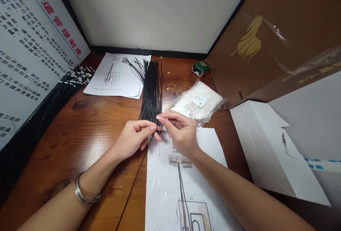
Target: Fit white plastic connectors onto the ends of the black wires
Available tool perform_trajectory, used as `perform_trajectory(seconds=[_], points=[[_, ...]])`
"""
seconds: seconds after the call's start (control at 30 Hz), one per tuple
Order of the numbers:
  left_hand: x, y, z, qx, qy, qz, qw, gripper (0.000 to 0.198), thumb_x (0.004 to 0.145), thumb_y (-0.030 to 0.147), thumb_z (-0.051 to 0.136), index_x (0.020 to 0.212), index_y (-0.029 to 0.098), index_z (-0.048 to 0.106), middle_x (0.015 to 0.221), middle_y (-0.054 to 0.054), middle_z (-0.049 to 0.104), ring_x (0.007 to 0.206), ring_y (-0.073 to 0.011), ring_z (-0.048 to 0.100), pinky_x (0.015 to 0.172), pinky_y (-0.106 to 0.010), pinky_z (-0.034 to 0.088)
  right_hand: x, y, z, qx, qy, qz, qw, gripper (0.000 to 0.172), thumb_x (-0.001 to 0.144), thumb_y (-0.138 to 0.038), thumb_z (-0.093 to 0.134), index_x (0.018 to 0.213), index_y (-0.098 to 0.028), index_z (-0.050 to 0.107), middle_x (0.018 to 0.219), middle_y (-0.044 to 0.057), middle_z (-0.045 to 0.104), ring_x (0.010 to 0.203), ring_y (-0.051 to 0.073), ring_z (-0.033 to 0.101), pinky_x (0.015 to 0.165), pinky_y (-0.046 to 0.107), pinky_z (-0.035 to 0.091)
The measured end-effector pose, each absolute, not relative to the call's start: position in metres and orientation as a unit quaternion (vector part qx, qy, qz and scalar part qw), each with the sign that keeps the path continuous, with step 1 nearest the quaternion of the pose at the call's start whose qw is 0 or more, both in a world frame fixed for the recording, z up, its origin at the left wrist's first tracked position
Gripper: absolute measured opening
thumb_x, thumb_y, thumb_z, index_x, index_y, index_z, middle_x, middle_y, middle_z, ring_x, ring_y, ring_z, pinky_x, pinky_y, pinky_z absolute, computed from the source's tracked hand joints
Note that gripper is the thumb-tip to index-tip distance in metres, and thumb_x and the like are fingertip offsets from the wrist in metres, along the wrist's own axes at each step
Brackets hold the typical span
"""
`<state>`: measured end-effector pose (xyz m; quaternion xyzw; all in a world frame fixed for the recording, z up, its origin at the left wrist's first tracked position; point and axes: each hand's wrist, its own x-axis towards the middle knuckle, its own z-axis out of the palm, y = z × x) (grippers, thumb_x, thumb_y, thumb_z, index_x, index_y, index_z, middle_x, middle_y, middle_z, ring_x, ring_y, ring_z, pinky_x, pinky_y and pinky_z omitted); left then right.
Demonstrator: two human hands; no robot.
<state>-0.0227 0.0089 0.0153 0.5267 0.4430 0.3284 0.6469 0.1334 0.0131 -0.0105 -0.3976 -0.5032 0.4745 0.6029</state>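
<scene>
My left hand [137, 136] pinches a thin black wire [135, 178] near its upper end; the rest trails down toward the bottom of the view. Close beside it, my right hand [182, 130] holds a tiny white connector [159, 118] between thumb and forefinger. The wire's tip is hidden among the fingers, so I cannot tell whether it touches the connector. Just beyond both hands lies a bundle of black wires [151, 92]. A clear bag of small white pieces [201, 99] rests behind my right hand.
A printed drawing sheet [160, 195] lies under my right forearm, and other sheets [97, 82] lie at the back left. Black wires with white ends [77, 75] run along the left. A green tape measure [201, 67], rubber bands [171, 87] and a white box [266, 146] are farther right.
</scene>
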Motion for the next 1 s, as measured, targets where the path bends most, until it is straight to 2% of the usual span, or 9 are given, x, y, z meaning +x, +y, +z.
perform_trajectory(seconds=[0.07, 0.27, 0.5, 0.77, 1.0], points=[[-0.0234, 0.0089, 0.0139, 0.523, 0.434, 0.332, 0.655, 0.025, 0.084, 0.037, 0.06, 0.077, 0.014, 0.069, 0.067, -0.003, 0.068, 0.04, -0.0047, 0.038, 0.039, -0.019, 0.027, 0.1333, 0.013, -0.0105, -0.396, -0.504, 0.472, 0.605, 0.006, 0.077, -0.019, 0.069, 0.077, -0.024, 0.073, 0.076, 0.001, 0.072, 0.052, 0.01, 0.062, 0.04, 0.022, 0.046], [-0.0258, 0.0105, 0.0086, 0.524, 0.412, 0.333, 0.667, 0.025, 0.087, 0.035, 0.056, 0.088, 0.014, 0.07, 0.063, 0.0, 0.065, 0.042, -0.0046, 0.039, 0.04, -0.019, 0.028, 0.134, 0.0133, -0.0111, -0.412, -0.508, 0.448, 0.609, 0.002, 0.076, -0.022, 0.07, 0.076, -0.022, 0.072, 0.076, 0.002, 0.071, 0.047, 0.008, 0.055, 0.037, 0.022, 0.04], [-0.0271, 0.0113, 0.0081, 0.534, 0.408, 0.327, 0.665, 0.025, 0.087, 0.037, 0.058, 0.084, 0.014, 0.067, 0.06, 0.002, 0.062, 0.042, -0.0044, 0.039, 0.04, -0.018, 0.028, 0.1338, 0.0129, -0.0111, -0.424, -0.51, 0.441, 0.604, 0.003, 0.075, -0.022, 0.069, 0.076, -0.021, 0.072, 0.074, 0.002, 0.071, 0.045, 0.006, 0.048, 0.035, 0.022, 0.034], [-0.0262, 0.0104, 0.0098, 0.521, 0.423, 0.327, 0.665, 0.023, 0.083, 0.036, 0.062, 0.076, 0.014, 0.061, 0.061, 0.001, 0.063, 0.042, -0.0044, 0.041, 0.04, -0.018, 0.028, 0.1335, 0.012, -0.0133, -0.403, -0.521, 0.438, 0.612, 0.007, 0.077, -0.019, 0.068, 0.079, -0.023, 0.073, 0.084, 0.003, 0.073, 0.05, 0.008, 0.055, 0.037, 0.023, 0.036], [-0.022, 0.0107, 0.0138, 0.525, 0.446, 0.338, 0.641, 0.026, 0.082, 0.037, 0.063, 0.072, 0.013, 0.06, 0.066, -0.001, 0.066, 0.042, -0.0042, 0.041, 0.04, -0.018, 0.029, 0.134, 0.0126, -0.0125, -0.412, -0.531, 0.436, 0.599, 0.006, 0.077, -0.019, 0.068, 0.077, -0.022, 0.073, 0.084, 0.004, 0.074, 0.052, 0.008, 0.056, 0.037, 0.022, 0.037]])
